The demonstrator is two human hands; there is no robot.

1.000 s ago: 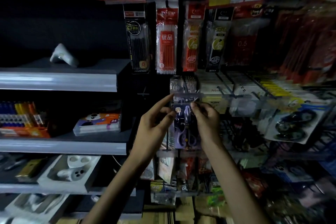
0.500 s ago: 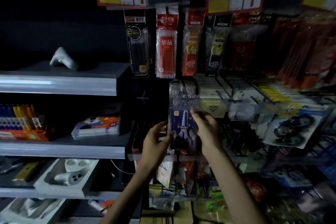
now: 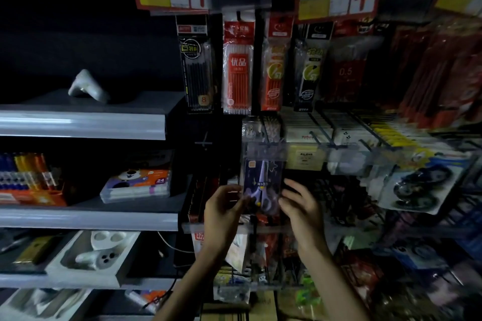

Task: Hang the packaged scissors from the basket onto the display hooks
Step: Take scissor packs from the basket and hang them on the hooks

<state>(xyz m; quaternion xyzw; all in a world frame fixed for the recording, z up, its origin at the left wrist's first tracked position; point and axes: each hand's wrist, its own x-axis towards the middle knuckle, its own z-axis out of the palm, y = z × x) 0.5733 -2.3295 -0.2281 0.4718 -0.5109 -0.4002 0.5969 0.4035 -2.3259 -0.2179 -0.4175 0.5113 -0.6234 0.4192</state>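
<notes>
The scissors pack (image 3: 263, 182) sits upright on the display rack, its top behind a clear price strip (image 3: 264, 150), while the left hand (image 3: 221, 210) pinches its lower left edge with curled fingers and the right hand (image 3: 303, 207), fingers loosely spread, rests against its right edge (dimly lit).

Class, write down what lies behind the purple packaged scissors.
Around the packaged scissors only dark wire rack shows. Their card covers whatever hangs directly behind, hook included.
</notes>
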